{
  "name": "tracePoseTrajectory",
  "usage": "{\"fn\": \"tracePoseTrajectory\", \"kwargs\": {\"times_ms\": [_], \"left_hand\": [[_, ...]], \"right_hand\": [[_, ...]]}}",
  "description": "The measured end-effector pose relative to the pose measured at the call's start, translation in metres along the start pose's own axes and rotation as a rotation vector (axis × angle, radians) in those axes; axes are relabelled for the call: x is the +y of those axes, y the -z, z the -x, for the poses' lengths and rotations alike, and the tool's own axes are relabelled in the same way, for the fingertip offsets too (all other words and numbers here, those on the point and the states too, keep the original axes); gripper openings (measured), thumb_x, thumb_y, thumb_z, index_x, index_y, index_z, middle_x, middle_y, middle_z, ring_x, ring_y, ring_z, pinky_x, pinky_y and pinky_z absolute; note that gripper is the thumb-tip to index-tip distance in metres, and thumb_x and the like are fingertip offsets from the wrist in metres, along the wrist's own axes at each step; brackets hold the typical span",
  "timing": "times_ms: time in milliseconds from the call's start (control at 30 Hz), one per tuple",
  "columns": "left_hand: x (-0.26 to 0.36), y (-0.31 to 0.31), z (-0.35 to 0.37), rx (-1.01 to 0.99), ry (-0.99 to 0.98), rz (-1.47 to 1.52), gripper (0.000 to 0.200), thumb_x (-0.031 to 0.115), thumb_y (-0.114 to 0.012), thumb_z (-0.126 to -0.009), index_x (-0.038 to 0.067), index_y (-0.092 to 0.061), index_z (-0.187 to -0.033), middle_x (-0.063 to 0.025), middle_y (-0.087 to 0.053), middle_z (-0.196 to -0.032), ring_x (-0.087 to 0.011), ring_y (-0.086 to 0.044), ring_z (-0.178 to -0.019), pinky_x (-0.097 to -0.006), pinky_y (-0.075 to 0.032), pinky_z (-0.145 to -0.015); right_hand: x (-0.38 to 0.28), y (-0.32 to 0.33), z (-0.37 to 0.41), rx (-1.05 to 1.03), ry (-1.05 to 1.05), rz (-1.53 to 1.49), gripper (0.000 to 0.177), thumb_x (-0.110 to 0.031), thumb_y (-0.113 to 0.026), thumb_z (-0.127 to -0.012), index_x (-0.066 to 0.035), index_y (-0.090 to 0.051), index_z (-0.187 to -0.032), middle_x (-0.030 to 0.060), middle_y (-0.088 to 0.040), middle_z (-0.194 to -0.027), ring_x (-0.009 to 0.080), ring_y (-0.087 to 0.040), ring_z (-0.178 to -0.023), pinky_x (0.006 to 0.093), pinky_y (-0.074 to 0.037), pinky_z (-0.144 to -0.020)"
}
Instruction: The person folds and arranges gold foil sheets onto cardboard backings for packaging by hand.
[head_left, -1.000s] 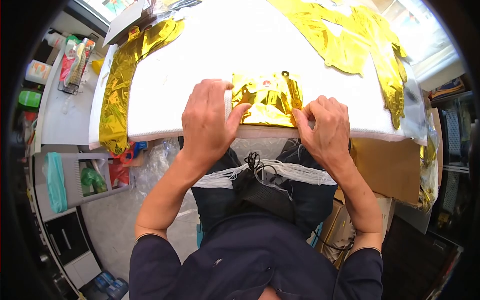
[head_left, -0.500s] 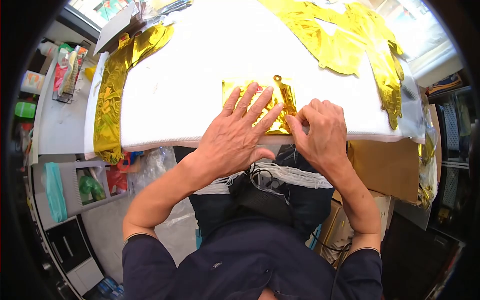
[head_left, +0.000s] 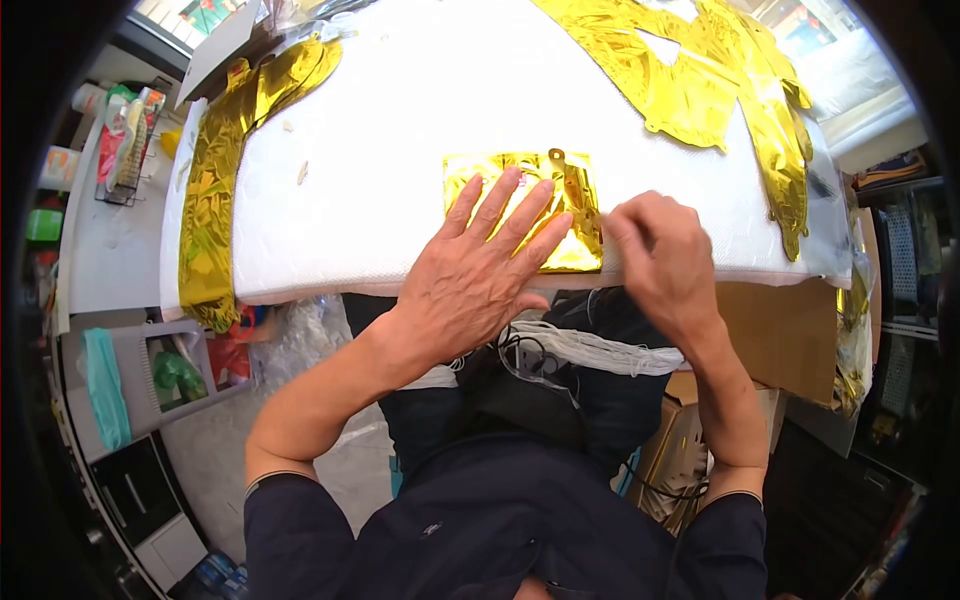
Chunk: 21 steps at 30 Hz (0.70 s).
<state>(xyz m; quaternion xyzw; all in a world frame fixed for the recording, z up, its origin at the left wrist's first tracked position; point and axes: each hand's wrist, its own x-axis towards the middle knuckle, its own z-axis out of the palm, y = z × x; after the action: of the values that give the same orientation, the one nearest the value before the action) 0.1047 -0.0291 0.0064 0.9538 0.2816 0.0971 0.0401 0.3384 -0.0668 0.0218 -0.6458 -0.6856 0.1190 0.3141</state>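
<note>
A folded gold foil balloon [head_left: 577, 250] lies as a flat square near the front edge of the white table, a small holed tab sticking up at its top edge. My left hand [head_left: 490, 250] rests on it, palm down, fingers spread. Just beyond the balloon's right edge, my right hand [head_left: 665, 260] is curled, thumb and fingers drawn together. Whatever those fingers may hold is too small or hidden to make out.
More flat gold foil balloons lie at the table's right [head_left: 690, 100] and along its left side [head_left: 212, 210]. White strings [head_left: 600, 350] hang across my lap. A cardboard box [head_left: 780, 335] stands below on the right, a grey shelf with a wire basket [head_left: 125, 180] on the left.
My right hand has moved off the balloon's lower right part, outward to the right. My left hand stays spread on the balloon, whose right side now lies flatter and shows more.
</note>
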Motion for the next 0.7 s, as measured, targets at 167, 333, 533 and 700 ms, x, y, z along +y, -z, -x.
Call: {"fn": "tracePoseTrajectory", "kwargs": {"times_ms": [167, 333, 533, 700], "left_hand": [[0.000, -0.002, 0.000, 0.011, 0.007, 0.034, 0.085, 0.043, -0.073, -0.083, 0.013, -0.040, -0.156, -0.0133, -0.030, -0.165, -0.0372, -0.023, -0.155, -0.0538, -0.019, -0.126], [-0.001, -0.003, -0.001, 0.052, 0.013, 0.035, 0.083, 0.039, -0.074, -0.084, 0.012, -0.040, -0.155, -0.0114, -0.032, -0.165, -0.0342, -0.025, -0.154, -0.0508, -0.021, -0.126], [-0.002, -0.004, 0.000, 0.080, 0.030, 0.043, 0.078, 0.040, -0.072, -0.089, 0.006, -0.042, -0.153, -0.0117, -0.039, -0.160, -0.0332, -0.031, -0.152, -0.0498, -0.023, -0.125], [-0.003, -0.005, -0.001, 0.136, 0.013, 0.028, 0.068, 0.033, -0.070, -0.092, 0.003, -0.046, -0.149, -0.0129, -0.045, -0.156, -0.0344, -0.037, -0.148, -0.0496, -0.026, -0.124]], "right_hand": [[0.007, 0.005, 0.002, 0.111, 0.478, 0.071, 0.032, -0.010, -0.063, -0.096, 0.002, -0.064, -0.126, 0.0192, -0.066, -0.128, 0.0380, -0.064, -0.118, 0.0445, -0.051, -0.102], [0.004, -0.009, 0.016, -0.139, 0.537, 0.228, 0.054, -0.031, -0.066, -0.095, 0.002, -0.057, -0.138, 0.0186, -0.057, -0.146, 0.0364, -0.052, -0.138, 0.0534, -0.035, -0.119], [0.009, -0.010, 0.013, -0.098, 0.572, 0.250, 0.055, -0.024, -0.074, -0.089, 0.001, -0.059, -0.136, 0.0168, -0.060, -0.142, 0.0334, -0.055, -0.135, 0.0523, -0.036, -0.119], [0.006, -0.005, 0.007, -0.109, 0.569, 0.252, 0.054, -0.007, -0.076, -0.080, -0.002, -0.062, -0.131, 0.0125, -0.065, -0.136, 0.0292, -0.061, -0.129, 0.0507, -0.039, -0.117]]}}
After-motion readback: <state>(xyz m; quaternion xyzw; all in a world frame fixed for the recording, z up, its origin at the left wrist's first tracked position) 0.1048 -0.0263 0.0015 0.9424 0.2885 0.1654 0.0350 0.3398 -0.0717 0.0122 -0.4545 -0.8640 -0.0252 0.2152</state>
